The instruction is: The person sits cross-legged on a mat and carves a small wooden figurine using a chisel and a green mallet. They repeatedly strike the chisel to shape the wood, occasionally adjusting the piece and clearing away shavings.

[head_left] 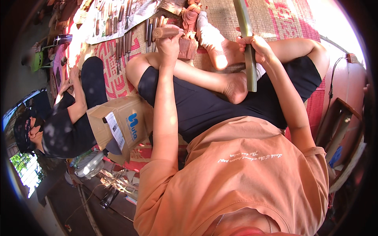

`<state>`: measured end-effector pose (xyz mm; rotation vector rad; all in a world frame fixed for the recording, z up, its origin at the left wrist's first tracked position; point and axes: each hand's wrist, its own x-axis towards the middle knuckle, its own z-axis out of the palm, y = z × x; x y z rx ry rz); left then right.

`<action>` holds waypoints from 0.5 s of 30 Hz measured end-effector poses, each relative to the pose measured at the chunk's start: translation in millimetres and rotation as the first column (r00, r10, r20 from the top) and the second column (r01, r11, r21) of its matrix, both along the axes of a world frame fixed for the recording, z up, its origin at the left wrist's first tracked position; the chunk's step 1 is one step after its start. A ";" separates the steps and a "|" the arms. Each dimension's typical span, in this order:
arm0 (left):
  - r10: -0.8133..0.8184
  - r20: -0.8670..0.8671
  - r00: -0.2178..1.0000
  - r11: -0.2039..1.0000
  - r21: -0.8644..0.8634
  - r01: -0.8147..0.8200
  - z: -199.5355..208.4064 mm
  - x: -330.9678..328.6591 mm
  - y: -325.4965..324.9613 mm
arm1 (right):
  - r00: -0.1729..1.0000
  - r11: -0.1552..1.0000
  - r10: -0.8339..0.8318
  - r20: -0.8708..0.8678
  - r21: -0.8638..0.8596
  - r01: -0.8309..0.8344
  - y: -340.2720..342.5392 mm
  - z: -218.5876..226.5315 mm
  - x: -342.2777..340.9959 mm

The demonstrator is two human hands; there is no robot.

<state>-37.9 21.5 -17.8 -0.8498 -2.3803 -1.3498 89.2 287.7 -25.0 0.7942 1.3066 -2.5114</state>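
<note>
My left hand (168,46) is raised over my bent knee, its fingers closed around a thick brown wooden handle (160,32); whatever is at its other end is not clear. My right hand (256,46) grips a long, flat green bar (245,19), which runs from the top edge down toward my lap. Between my hands, a reddish carved wooden figure (190,17) stands upright on its block base (188,49). A white cloth covering (207,29) lies beside it, against my foot. Neither hand touches the figure.
Rows of wood-handled carving tools (125,41) lie on the patterned mat (110,78) and a white sheet (92,33). A cardboard box (134,122) stands by my left knee. Another person in black (67,131) sits at left. A fan (89,164) is behind the box.
</note>
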 end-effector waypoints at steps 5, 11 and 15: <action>0.013 0.070 0.997 0.997 0.078 -0.018 -3.7 -0.6 1.8 | 0.998 0.994 -0.050 0.022 -0.094 0.052 4.9 -8.6 -0.5; 0.074 -0.038 0.997 0.994 0.089 -0.070 -9.4 -5.0 3.4 | 0.999 0.992 -0.038 0.026 -0.118 0.041 8.4 -14.9 -1.8; 0.060 -0.065 0.996 0.997 0.051 -0.056 -13.0 -8.2 0.9 | 1.000 0.993 -0.016 0.025 -0.113 0.018 8.7 -15.2 -1.9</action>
